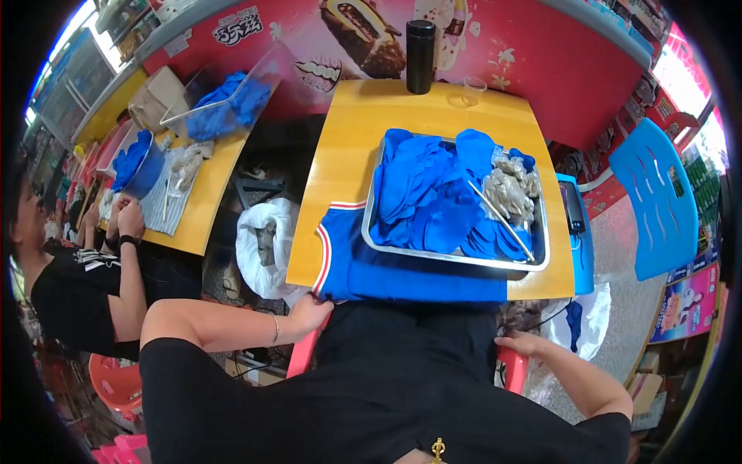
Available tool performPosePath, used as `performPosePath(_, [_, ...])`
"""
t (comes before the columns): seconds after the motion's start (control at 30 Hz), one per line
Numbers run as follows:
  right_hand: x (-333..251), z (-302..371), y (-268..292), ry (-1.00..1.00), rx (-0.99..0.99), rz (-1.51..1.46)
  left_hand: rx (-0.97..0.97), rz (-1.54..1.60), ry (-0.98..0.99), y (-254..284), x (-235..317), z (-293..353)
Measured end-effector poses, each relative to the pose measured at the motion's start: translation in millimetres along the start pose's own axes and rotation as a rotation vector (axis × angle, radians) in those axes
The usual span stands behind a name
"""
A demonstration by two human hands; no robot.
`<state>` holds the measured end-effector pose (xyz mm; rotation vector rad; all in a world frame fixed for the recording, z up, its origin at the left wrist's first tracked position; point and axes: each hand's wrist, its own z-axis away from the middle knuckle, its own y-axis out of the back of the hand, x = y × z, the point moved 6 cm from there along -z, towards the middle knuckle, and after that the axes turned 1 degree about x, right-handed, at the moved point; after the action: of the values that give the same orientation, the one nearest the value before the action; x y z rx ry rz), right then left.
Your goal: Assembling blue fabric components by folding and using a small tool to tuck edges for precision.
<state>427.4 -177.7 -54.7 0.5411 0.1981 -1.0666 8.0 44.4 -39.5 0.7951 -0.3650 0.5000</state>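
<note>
My left hand is closed on the left arm of a red plastic chair, close to the table's front edge. Over on the right, my right hand grips the other arm of that chair, its fingers partly hidden. In front of me a metal tray holds a heap of thin blue pieces, a crumpled beige bundle and a pale thin stick. Under the tray lies a blue garment with red and white trim, near my left fingers.
A black bottle and a clear cup stand at the back of the yellow table. White bags flank it, and a blue chair is at right. On the left a co-worker sits by a blue basin.
</note>
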Motion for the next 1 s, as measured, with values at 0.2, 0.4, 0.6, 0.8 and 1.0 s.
performPosePath(0.2, [-85.3,51.0,4.8,0.267,-0.232,0.904,0.022,0.014,-0.209,-0.4,-14.2,-0.6])
performPosePath(0.4, [-215.3,70.8,74.6,0.883,0.253,0.631,-0.237,-1.040,-0.482,5.4,20.5,25.5])
performPosePath(0.6, [-271.3,63.3,79.0,1.234,0.928,0.833,-0.358,-1.192,-1.048,-28.7,126.6,130.2])
performPosePath(0.8, [-290.2,38.3,63.4,1.115,1.043,1.017,0.039,-0.413,-1.427,-55.7,205.7,149.9])
performPosePath(1.0, [-283.7,29.8,81.5,1.071,1.053,0.980,0.338,0.004,-1.289,-10.4,259.6,95.6])
